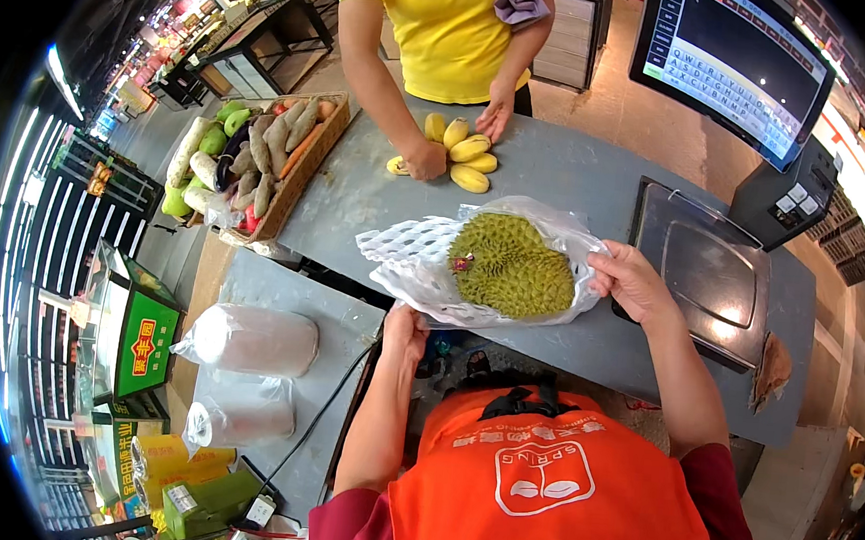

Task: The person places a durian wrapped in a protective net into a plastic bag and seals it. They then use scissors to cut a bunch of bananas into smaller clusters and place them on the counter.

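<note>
A green spiny durian (511, 268) lies on the grey counter (331, 210), with a clear plastic bag (430, 300) spread under and around it. White foam netting (412, 238) sticks out at its left, and a small dark tag hangs near that end. My left hand (406, 330) pinches the near left edge of the bag at the counter's front. At the right side, my right hand (624, 277) grips the bag's edge between thumb and fingers, close to a flat metal weighing scale (707, 267).
Across the counter, a person in a yellow shirt (449, 30) handles bananas (471, 152). A wicker basket (304, 174) of vegetables stands at the left. Plastic bag rolls (258, 340) sit on the side table (332, 308). A touchscreen monitor (733, 65) rises behind the scale.
</note>
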Demonstrator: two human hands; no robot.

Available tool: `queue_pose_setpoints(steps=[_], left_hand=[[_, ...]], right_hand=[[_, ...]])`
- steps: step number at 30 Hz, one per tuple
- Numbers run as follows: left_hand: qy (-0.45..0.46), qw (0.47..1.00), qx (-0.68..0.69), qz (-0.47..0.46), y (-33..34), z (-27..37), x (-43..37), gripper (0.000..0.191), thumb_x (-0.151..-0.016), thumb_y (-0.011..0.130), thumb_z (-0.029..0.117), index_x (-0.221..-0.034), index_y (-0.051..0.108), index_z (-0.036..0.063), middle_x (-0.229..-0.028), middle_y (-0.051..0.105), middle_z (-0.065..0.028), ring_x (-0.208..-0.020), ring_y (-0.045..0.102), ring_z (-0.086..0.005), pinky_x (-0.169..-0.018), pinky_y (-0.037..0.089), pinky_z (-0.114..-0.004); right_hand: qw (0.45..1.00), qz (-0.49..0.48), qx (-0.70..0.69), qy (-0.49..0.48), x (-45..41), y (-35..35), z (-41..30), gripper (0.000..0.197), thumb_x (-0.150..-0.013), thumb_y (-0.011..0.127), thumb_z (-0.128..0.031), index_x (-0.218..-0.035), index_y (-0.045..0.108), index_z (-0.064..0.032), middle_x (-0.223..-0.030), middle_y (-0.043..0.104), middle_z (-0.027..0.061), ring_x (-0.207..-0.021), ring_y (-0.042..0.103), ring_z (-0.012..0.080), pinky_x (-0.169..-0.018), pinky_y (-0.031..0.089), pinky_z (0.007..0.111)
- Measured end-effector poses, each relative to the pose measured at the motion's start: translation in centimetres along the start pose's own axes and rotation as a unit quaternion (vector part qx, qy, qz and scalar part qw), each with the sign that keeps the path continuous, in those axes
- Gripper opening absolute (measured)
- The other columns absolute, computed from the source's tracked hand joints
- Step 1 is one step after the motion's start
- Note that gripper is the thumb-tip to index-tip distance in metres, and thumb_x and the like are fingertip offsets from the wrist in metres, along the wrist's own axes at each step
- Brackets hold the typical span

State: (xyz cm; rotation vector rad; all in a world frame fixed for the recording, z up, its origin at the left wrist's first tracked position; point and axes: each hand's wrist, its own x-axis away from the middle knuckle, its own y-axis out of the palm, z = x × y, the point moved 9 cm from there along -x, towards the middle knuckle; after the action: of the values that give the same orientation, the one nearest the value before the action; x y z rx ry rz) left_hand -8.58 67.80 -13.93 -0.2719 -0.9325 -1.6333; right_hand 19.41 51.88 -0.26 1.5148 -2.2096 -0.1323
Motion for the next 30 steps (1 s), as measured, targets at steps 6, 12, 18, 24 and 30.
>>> queue_pose_setpoints(steps=[6,12,18,24,30], left_hand=[[0.256,0.8,-0.505,0.2,-2.2,7.7,-3.5,0.034,-0.076,0.059,0.03,-0.096,0.052,0.0029,-0.08,0.062,-0.0151,-0.07,0.06,-0.0288,-0.06,0.046,-0.037],[0.267,0.831,-0.48,0.087,0.9,9.9,-10.0,0.031,-0.07,0.064,0.027,-0.087,0.06,0.0022,-0.087,0.063,-0.0195,-0.086,0.06,-0.0343,-0.074,0.046,-0.04],[-0.02,0.985,-0.12,-0.122,8.1,8.7,-6.7,0.01,-0.081,0.052,0.006,-0.087,0.058,0.0007,-0.066,0.055,-0.0041,-0.061,0.052,-0.0111,-0.054,0.04,-0.024],[0.112,0.931,-0.248,-0.242,11.7,11.5,2.8,0.008,-0.085,0.049,0.006,-0.092,0.052,0.0064,-0.064,0.047,0.0028,-0.049,0.032,-0.0045,-0.046,0.025,-0.019],[0.09,0.949,-0.189,-0.234,13.3,14.2,0.1,0.023,-0.08,0.049,-0.005,-0.1,0.045,0.0051,-0.091,0.058,-0.0043,-0.048,0.036,-0.0053,-0.044,0.029,-0.018]], right_hand=[[1.0,-0.006,0.026,0.005,-3.1,1.6,-1.6,0.02,-0.082,0.06,-0.02,-0.093,0.055,-0.0038,-0.059,0.043,-0.0056,-0.052,0.041,0.0049,-0.052,0.038,0.021],[0.998,0.0,0.023,0.05,-6.6,6.0,-1.4,0.022,-0.083,0.058,-0.022,-0.098,0.056,-0.0056,-0.062,0.043,-0.0052,-0.051,0.039,0.0056,-0.051,0.037,0.022],[0.997,0.054,-0.058,0.01,-4.4,4.5,-3.1,0.015,-0.089,0.045,-0.02,-0.093,0.053,-0.0073,-0.052,0.025,-0.0089,-0.042,0.026,0.0044,-0.046,0.028,0.022],[0.975,0.064,-0.211,-0.015,-1.4,1.7,-1.2,0.018,-0.091,0.045,-0.022,-0.087,0.053,-0.0065,-0.049,0.027,-0.0065,-0.041,0.027,0.0064,-0.044,0.031,0.023],[0.963,0.026,-0.264,-0.058,-2.6,2.0,-1.2,0.026,-0.091,0.045,-0.025,-0.104,0.054,-0.0046,-0.048,0.027,-0.0057,-0.039,0.028,0.0069,-0.044,0.035,0.025]])
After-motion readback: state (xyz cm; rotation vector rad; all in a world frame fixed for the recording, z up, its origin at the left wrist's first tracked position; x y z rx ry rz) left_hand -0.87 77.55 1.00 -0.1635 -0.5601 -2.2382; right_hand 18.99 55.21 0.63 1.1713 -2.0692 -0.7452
